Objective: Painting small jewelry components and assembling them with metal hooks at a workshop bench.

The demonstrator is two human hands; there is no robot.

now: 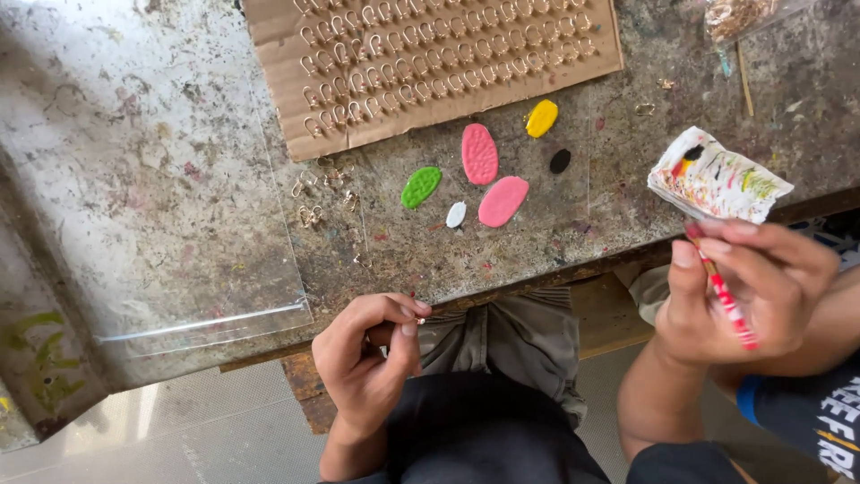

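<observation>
My left hand [367, 354] hovers just off the near edge of the stained workbench [627, 179]. Its thumb and fingers pinch something too small to identify. My right hand [743, 291] is raised at the right, gripping a thin red-and-white striped stick [730, 309]. A crumpled white wad smeared with paint [717, 175] sits at its fingertips. On the bench between my hands lie flat oval paint blobs: green [421, 186], two pink [479, 152] [503, 201], yellow [541, 117], black [560, 160] and white [456, 214].
A cardboard sheet [278, 36] carrying rows of small gold hooks lies at the back. Loose gold hooks [313, 193] lie beside a clear plastic sheet [206, 224] on the left. A clear bag of gold pieces [739, 16] and a thin wooden stick [744, 81] are at the far right.
</observation>
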